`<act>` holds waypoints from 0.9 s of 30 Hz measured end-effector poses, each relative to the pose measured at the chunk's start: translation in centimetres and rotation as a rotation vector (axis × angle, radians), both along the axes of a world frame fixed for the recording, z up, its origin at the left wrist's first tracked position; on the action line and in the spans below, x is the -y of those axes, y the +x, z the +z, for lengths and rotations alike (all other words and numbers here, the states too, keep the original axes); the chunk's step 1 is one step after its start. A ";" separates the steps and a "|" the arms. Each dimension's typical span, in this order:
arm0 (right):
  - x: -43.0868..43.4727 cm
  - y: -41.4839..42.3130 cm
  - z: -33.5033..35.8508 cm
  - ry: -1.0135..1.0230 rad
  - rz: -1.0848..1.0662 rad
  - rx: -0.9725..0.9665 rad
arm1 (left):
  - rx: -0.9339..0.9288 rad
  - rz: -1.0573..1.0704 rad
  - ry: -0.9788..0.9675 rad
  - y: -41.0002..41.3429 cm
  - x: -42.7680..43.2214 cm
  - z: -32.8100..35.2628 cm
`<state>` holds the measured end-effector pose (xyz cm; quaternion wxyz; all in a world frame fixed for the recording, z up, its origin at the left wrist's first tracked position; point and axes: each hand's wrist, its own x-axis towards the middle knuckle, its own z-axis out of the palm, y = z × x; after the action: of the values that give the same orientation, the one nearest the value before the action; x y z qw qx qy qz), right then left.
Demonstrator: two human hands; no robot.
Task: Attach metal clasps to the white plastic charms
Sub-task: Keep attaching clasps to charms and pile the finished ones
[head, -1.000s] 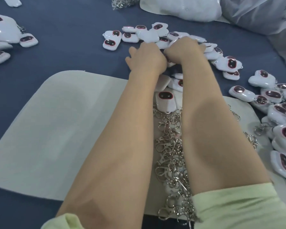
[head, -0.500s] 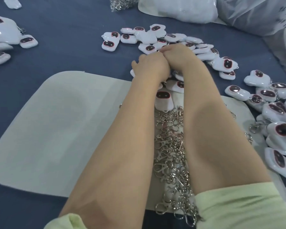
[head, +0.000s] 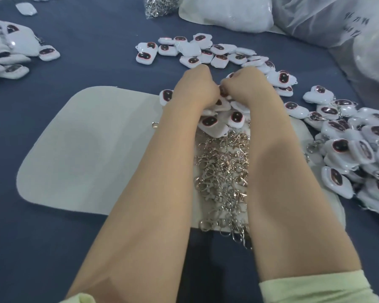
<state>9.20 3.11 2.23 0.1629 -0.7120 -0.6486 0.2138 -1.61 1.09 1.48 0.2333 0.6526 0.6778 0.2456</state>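
Blue cloth (head: 96,51), glossy charms (head: 146,56), silvery clasps (head: 223,167).

One head-worn camera looks forward and down, close over the surface (head: 92,51). The left hand (head: 197,88) and right hand (head: 247,84) meet mid-frame, toward the far side.

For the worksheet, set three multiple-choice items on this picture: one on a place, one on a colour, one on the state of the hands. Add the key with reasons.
1. Where does the nearer heap of clasps lie? A on the pale mat; B in a box; C on a chair.
2. What colour is the tablecloth? A red; B dark blue; C green.
3. How are the left hand and right hand? A flat on the mat; B hanging down; C curled, pinching a charm.
Key: A, the heap sits on the mat; B, blue surrounds the mat; C, both meet curled.
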 end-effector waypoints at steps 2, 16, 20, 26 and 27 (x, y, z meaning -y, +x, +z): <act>1.3 0.5 0.0 0.020 -0.009 -0.037 | 0.047 0.012 0.010 -0.5 1.0 0.1; 7.3 1.7 -2.4 0.215 -0.082 -0.024 | -0.121 0.024 -0.092 -0.3 7.1 -0.9; 7.5 1.5 -2.7 0.316 -0.175 -0.183 | -0.107 0.066 -0.015 0.4 6.6 -1.1; 7.2 1.1 -2.3 0.480 -0.264 -0.383 | 0.107 0.158 0.154 0.6 5.6 -1.5; 7.2 1.0 -2.2 0.489 -0.283 -0.437 | 0.175 0.166 0.178 0.4 5.6 -1.4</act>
<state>10.15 -4.04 -0.01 0.4914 -0.6723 -0.5253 0.1747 -1.21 -4.48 0.05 0.2116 0.5886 0.6821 0.3789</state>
